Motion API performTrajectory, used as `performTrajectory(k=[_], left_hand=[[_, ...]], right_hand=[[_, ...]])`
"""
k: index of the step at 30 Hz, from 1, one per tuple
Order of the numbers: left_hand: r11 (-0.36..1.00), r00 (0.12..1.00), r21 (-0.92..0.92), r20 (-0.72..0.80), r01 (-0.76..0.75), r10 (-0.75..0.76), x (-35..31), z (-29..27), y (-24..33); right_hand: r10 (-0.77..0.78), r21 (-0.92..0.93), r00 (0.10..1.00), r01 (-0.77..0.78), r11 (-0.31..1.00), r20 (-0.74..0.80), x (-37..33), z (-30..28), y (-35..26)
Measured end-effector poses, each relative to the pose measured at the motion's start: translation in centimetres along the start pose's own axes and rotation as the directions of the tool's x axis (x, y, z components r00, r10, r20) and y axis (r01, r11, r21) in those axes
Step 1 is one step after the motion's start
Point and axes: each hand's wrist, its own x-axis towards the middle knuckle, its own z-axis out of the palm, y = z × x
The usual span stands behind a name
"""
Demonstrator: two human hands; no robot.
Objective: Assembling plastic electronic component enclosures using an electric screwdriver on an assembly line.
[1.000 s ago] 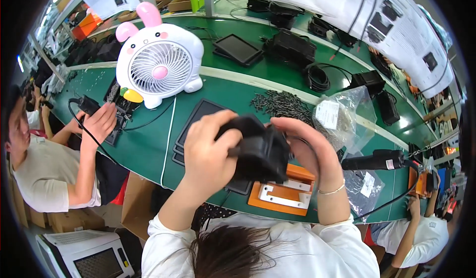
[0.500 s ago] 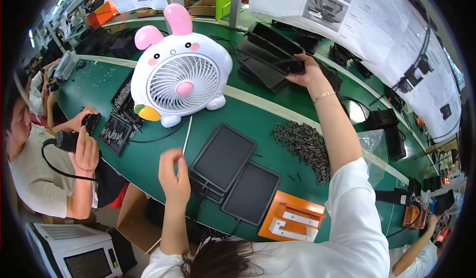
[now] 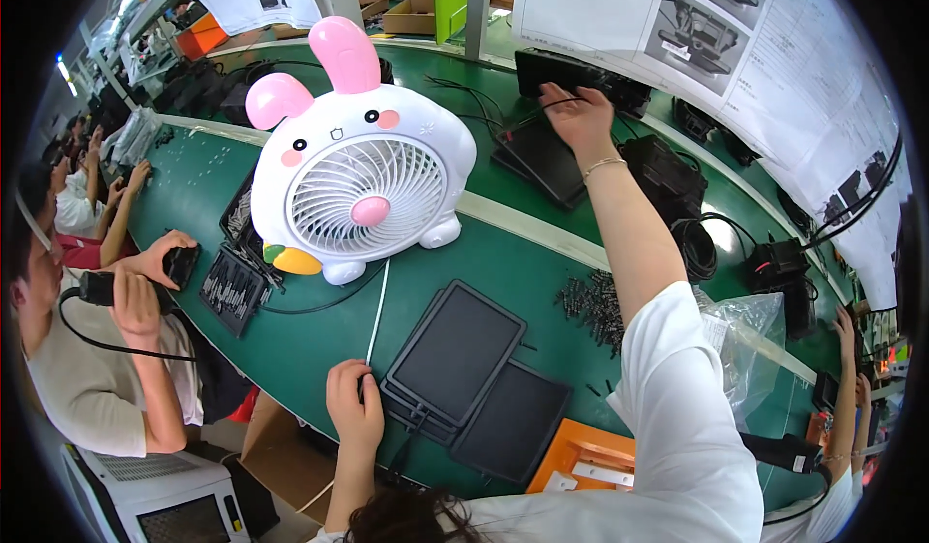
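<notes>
My right hand reaches far forward, fingers stretched out, over black flat panels lying beyond the white strip. Just behind its fingertips is a long black case, with a thin cable by the hand. Closer in, my left hand has curled fingers at the left side of a stack of black rectangular panels. A dark bit shows between its thumb and fingers, too small to name. Another black panel lies to the right of the stack, partly overlapped by it.
A white rabbit-shaped fan stands left of centre. Loose dark screws are heaped by my right arm, near an orange fixture and a clear plastic bag. On the left, a co-worker holds a black tool beside a screw tray.
My right hand has let go of the black item it held; the long case now lies farther back. My left hand has come down beside the panel stack. The view has shifted slightly.
</notes>
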Motion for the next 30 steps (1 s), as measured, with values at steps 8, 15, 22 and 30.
performTrajectory(k=[8, 15, 22, 30], left_hand=[[0.997, 1.000, 0.081, 0.025, -0.001, -0.001, -0.2, -0.3, -0.1], [0.997, 0.999, 0.072, 0.025, -0.026, 0.024, 0.0, 0.0, -0.3], [0.998, 0.998, 0.033, 0.002, -0.058, 0.058, 0.2, 0.0, -0.8], [0.995, 0.996, 0.063, -0.038, -0.078, 0.080, -0.6, 0.1, -0.8]], right_hand=[[-0.218, -0.645, 0.976, -0.152, -0.749, 0.023, 0.9, 2.6, 10.9], [-0.238, -0.480, 0.971, -0.195, -0.855, 0.030, -1.4, 3.4, 12.0], [-0.193, -0.491, 0.980, -0.150, -0.858, 0.038, -5.7, 3.9, 9.7], [-0.204, -0.428, 0.962, -0.109, -0.897, 0.182, -5.9, 2.3, 10.7]])
